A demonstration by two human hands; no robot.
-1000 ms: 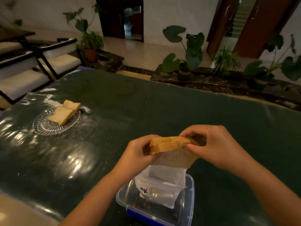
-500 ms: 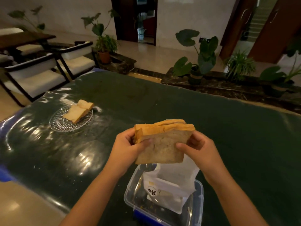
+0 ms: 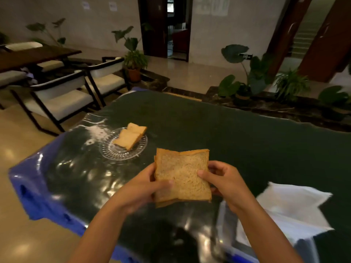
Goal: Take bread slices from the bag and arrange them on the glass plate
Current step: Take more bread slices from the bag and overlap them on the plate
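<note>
A stack of brown bread slices [image 3: 183, 175] is held flat-face toward me above the dark table, between both hands. My left hand [image 3: 140, 186] grips its left edge with the thumb on the front face. My right hand [image 3: 220, 179] grips its right edge. Beyond and to the left stands the glass plate [image 3: 115, 154], with two bread slices [image 3: 130, 136] lying overlapped on it. The white bread bag [image 3: 292, 211] sits at the lower right inside a clear plastic box [image 3: 228, 234].
The table [image 3: 247, 139] has a dark glossy cover over a blue edge [image 3: 34, 190] at the left. White-cushioned chairs [image 3: 62, 99] stand left of it. Potted plants [image 3: 245, 78] line the far side.
The bread stack has come clear of the bag, tilted to face me and moved left toward the plate. My view has swung left, so the bag and box now sit at the lower right.
</note>
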